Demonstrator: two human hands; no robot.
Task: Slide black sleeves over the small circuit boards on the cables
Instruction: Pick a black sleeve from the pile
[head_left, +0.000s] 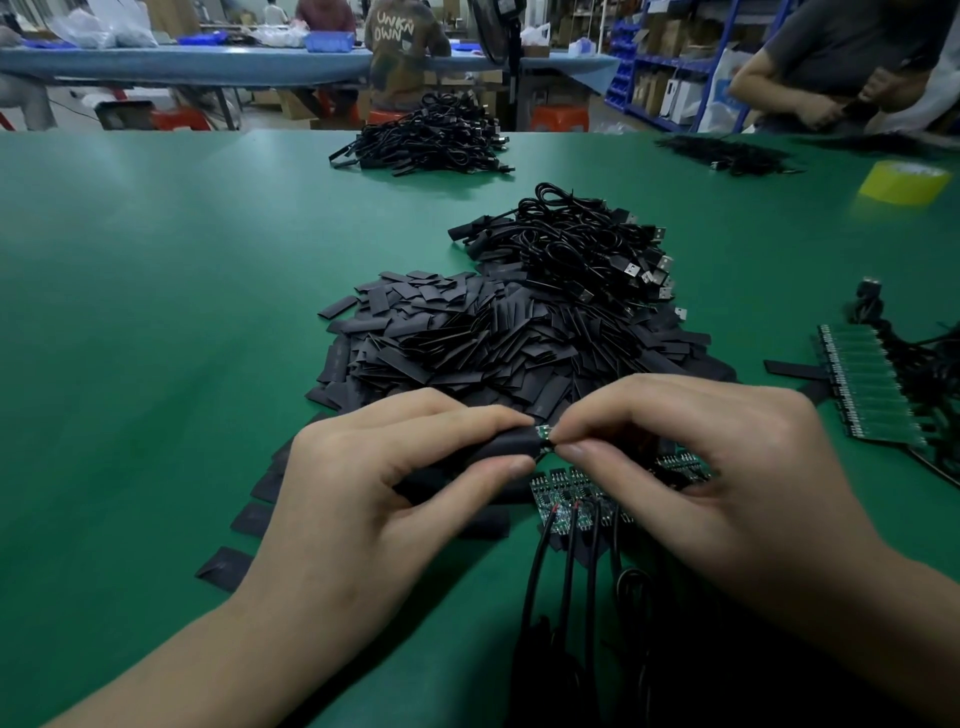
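My left hand pinches a black sleeve between thumb and fingers. A small green circuit board sticks out of the sleeve's right end, and my right hand pinches that tip. Most of the board is hidden inside the sleeve. Under my hands lies a row of bare green boards with black cables running toward me. A large heap of loose black sleeves sits just beyond my hands.
A bundle of black USB cables lies behind the sleeve heap. A strip of green boards with cables is at the right. Another cable pile and yellow tape lie farther off. A person works at the far right corner.
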